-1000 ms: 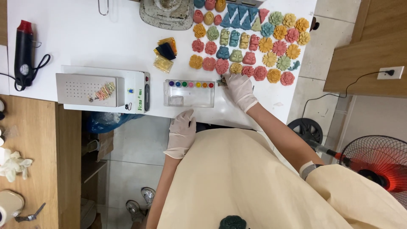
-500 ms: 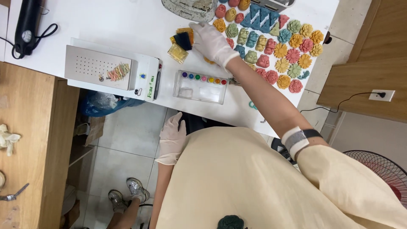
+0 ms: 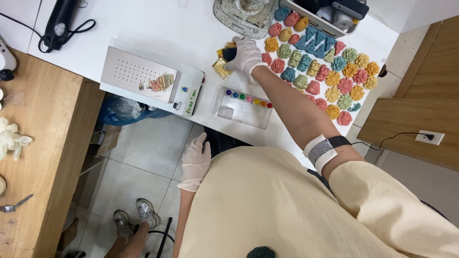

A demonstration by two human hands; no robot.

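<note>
Gloves on both hands. Right hand (image 3: 246, 53) reaches far across the white surface (image 3: 158, 28) and lands on a small pile of yellow and dark pieces (image 3: 223, 64), just left of the spread of moulded coloured shapes (image 3: 325, 71). Pile sits apart from the neat rows, probably kept as a separate stack so it stays within reach of the sorting. Grip: fingers curled down over the pile's top, partly closed and touching the pieces; cannot tell whether anything is actually pinched, since the palm hides the fingertips.

Left hand (image 3: 196, 162) hangs off the surface, down by the person's waist against the cream smock, fingers loosely together, holding nothing.

Clear plastic tray with a row of coloured dots (image 3: 242, 107) lies near the surface's front edge, between the body and the pile. Flat perforated metal device (image 3: 143, 79) sits to the left, with a small fan of pastel strips (image 3: 161, 82) on top. Round grey base of a machine (image 3: 246, 16) stands just beyond the right hand. Black handheld tool with cord (image 3: 60, 24) lies at the far left. Wooden bench (image 3: 28, 157) alongside.
</note>
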